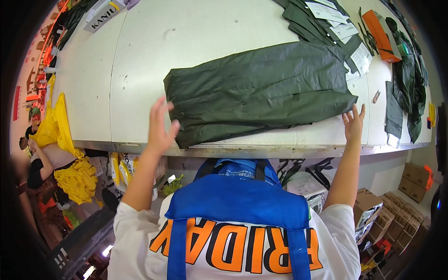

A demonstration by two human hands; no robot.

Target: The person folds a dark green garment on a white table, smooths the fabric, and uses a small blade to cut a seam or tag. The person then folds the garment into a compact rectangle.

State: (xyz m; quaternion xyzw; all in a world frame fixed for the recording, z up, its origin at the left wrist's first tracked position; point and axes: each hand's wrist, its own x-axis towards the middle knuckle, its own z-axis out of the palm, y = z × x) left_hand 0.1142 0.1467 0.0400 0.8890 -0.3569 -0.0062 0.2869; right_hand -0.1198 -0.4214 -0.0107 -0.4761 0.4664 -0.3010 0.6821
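We see a folded dark green raincoat (259, 91) lying flat at the centre of the white worktop (140, 56). The left hand (160, 125), fingers spread and empty, hovers at its 8 o'clock corner. The right hand (353, 122), equally open and holding nothing, is at its 4 o'clock corner. We judge the step to be flattening or folding the garment; the next move calls for both palms to meet the near edge evenly. More green garments with paper tags (326, 21) lie at 1 o'clock, partly cut off; whether either hand touches the fabric we cannot tell.
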